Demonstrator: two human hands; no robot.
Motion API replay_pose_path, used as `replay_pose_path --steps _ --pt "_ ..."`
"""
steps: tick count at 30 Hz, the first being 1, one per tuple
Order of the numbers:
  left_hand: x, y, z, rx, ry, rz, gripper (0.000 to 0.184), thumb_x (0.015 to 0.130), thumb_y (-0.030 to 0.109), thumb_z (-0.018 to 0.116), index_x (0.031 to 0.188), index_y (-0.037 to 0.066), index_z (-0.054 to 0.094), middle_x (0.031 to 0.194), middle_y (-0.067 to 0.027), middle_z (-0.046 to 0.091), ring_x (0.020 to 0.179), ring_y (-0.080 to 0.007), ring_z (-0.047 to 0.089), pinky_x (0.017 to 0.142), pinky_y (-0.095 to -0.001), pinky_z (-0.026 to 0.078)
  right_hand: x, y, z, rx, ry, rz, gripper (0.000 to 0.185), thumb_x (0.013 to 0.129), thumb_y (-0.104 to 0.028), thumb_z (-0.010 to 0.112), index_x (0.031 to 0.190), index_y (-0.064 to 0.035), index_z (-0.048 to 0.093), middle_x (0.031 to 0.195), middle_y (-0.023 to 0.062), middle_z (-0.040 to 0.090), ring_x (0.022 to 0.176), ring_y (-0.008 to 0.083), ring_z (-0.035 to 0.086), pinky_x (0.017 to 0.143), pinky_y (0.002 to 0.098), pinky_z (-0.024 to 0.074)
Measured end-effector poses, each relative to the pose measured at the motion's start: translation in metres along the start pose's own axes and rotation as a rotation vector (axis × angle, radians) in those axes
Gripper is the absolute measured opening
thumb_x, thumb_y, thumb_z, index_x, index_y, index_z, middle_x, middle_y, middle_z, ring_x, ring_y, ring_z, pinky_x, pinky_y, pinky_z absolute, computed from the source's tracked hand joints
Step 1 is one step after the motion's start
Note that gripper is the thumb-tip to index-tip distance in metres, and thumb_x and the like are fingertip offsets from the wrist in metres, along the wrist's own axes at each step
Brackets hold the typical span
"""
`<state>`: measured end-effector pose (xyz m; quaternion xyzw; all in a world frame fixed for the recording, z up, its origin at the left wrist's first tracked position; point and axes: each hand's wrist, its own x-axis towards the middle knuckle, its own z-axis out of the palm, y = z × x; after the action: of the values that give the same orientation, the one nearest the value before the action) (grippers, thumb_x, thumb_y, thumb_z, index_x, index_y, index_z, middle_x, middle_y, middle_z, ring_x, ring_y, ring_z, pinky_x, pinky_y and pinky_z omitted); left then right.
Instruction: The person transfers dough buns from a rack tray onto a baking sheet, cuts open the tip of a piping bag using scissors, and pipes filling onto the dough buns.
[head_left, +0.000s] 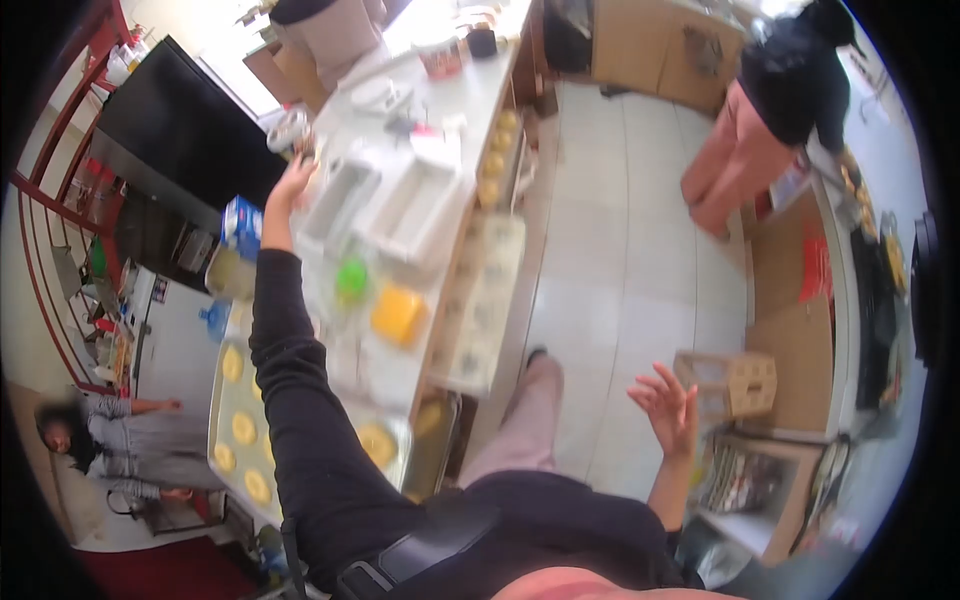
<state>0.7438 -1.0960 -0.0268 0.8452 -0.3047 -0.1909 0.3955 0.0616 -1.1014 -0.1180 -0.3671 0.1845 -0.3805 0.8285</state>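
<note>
My left hand (290,187) reaches far out over the white worktable (360,365), its fingers stretched toward a small roundish container (287,132) at the table's edge. The fingertips are blurred, and I cannot tell whether they touch it. Beside that hand lie a white rectangular tray (345,198) and a deeper white bin (412,210). Nearer to me on the table are a bright green item (351,280) and an orange-yellow tub (398,315). My right hand (667,408) hangs in the air over the tiled floor, open, with nothing in it.
A baking tray (214,405) with several pale dough rings lies beside my left arm. A blue-and-white carton (241,226) stands past the table edge. One person (775,110) bends at the right counter; another person (130,440) stands left. A wooden stool (750,385) is near my right hand.
</note>
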Motion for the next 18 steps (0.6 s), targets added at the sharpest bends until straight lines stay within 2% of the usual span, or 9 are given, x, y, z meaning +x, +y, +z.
replay_pose_path --steps 1,3,4,8,10,13,16,18 --pt "0.053 -0.031 -0.008 0.092 0.087 -0.033 0.067 0.073 0.046 0.051 0.128 0.016 0.027 0.124 -0.0201 0.036 0.111 -0.0306 0.037 0.088 -0.0365 0.032 0.034 0.0 -0.01 0.016 0.061 0.027 0.064 0.083 -0.052 0.03 0.122 -0.0004 0.034 0.11 0.0184 0.049 0.099 0.0285 0.049 0.091 0.0399 0.0321" --pt "0.148 -0.1 -0.022 0.234 0.243 -0.027 0.065 0.07 0.038 0.056 0.125 0.012 0.033 0.119 -0.0184 0.042 0.108 -0.0282 0.042 0.086 -0.0334 0.036 0.096 -0.005 -0.027 0.037 0.196 0.094 0.061 0.084 -0.05 0.032 0.121 -0.0006 0.035 0.109 0.0165 0.05 0.097 0.0263 0.05 0.089 0.0387 0.0339" --pt "0.177 -0.123 -0.022 0.293 0.308 0.019 0.066 0.067 0.034 0.058 0.124 0.011 0.034 0.117 -0.0213 0.043 0.11 -0.0321 0.041 0.09 -0.035 0.034 0.125 -0.006 -0.034 0.003 0.205 0.129 0.061 0.084 -0.05 0.032 0.12 -0.0009 0.035 0.109 0.016 0.05 0.097 0.0258 0.05 0.089 0.0382 0.0347" --pt "0.245 -0.2 -0.013 0.552 0.382 -0.065 0.056 0.066 0.023 0.056 0.118 0.01 0.04 0.114 -0.0166 0.047 0.107 -0.0302 0.044 0.087 -0.0359 0.037 0.212 -0.017 -0.051 -0.084 0.268 0.243 0.057 0.085 -0.047 0.033 0.119 -0.002 0.037 0.106 0.0136 0.051 0.096 0.0233 0.05 0.085 0.036 0.038" --pt "0.234 -0.183 0.003 0.628 0.165 -0.132 0.052 0.064 0.021 0.06 0.111 0.007 0.043 0.11 -0.0171 0.049 0.104 -0.0335 0.044 0.084 -0.0382 0.039 0.235 -0.017 -0.059 -0.112 0.32 0.274 0.055 0.085 -0.046 0.033 0.118 -0.002 0.038 0.105 0.0131 0.051 0.095 0.0227 0.051 0.084 0.0353 0.0389" --pt "0.21 -0.14 0.034 0.683 0.522 -0.283 0.05 0.06 0.023 0.064 0.104 0.008 0.046 0.104 -0.0185 0.051 0.1 -0.0356 0.045 0.082 -0.0404 0.04 0.263 -0.017 -0.064 -0.083 0.374 0.313 0.051 0.085 -0.043 0.035 0.115 -0.0025 0.04 0.102 0.012 0.052 0.093 0.0218 0.051 0.082 0.0346 0.04" --pt "0.215 -0.148 0.032 0.796 0.504 -0.265 0.052 0.057 0.026 0.068 0.102 0.01 0.047 0.097 -0.018 0.052 0.094 -0.0351 0.048 0.077 -0.0421 0.041 0.29 -0.015 -0.067 -0.103 0.37 0.374 0.049 0.085 -0.042 0.037 0.114 -0.0026 0.042 0.101 0.0114 0.053 0.092 0.0215 0.051 0.081 0.0342 0.0406" --pt "0.213 -0.138 0.031 0.733 0.602 -0.27 0.051 0.056 0.025 0.069 0.1 0.008 0.047 0.093 -0.0174 0.052 0.091 -0.0352 0.048 0.075 -0.0422 0.041 0.307 -0.015 -0.067 -0.116 0.334 0.406 0.048 0.085 -0.041 0.038 0.114 -0.0027 0.042 0.1 0.0112 0.053 0.091 0.0212 0.052 0.081 0.034 0.0409"
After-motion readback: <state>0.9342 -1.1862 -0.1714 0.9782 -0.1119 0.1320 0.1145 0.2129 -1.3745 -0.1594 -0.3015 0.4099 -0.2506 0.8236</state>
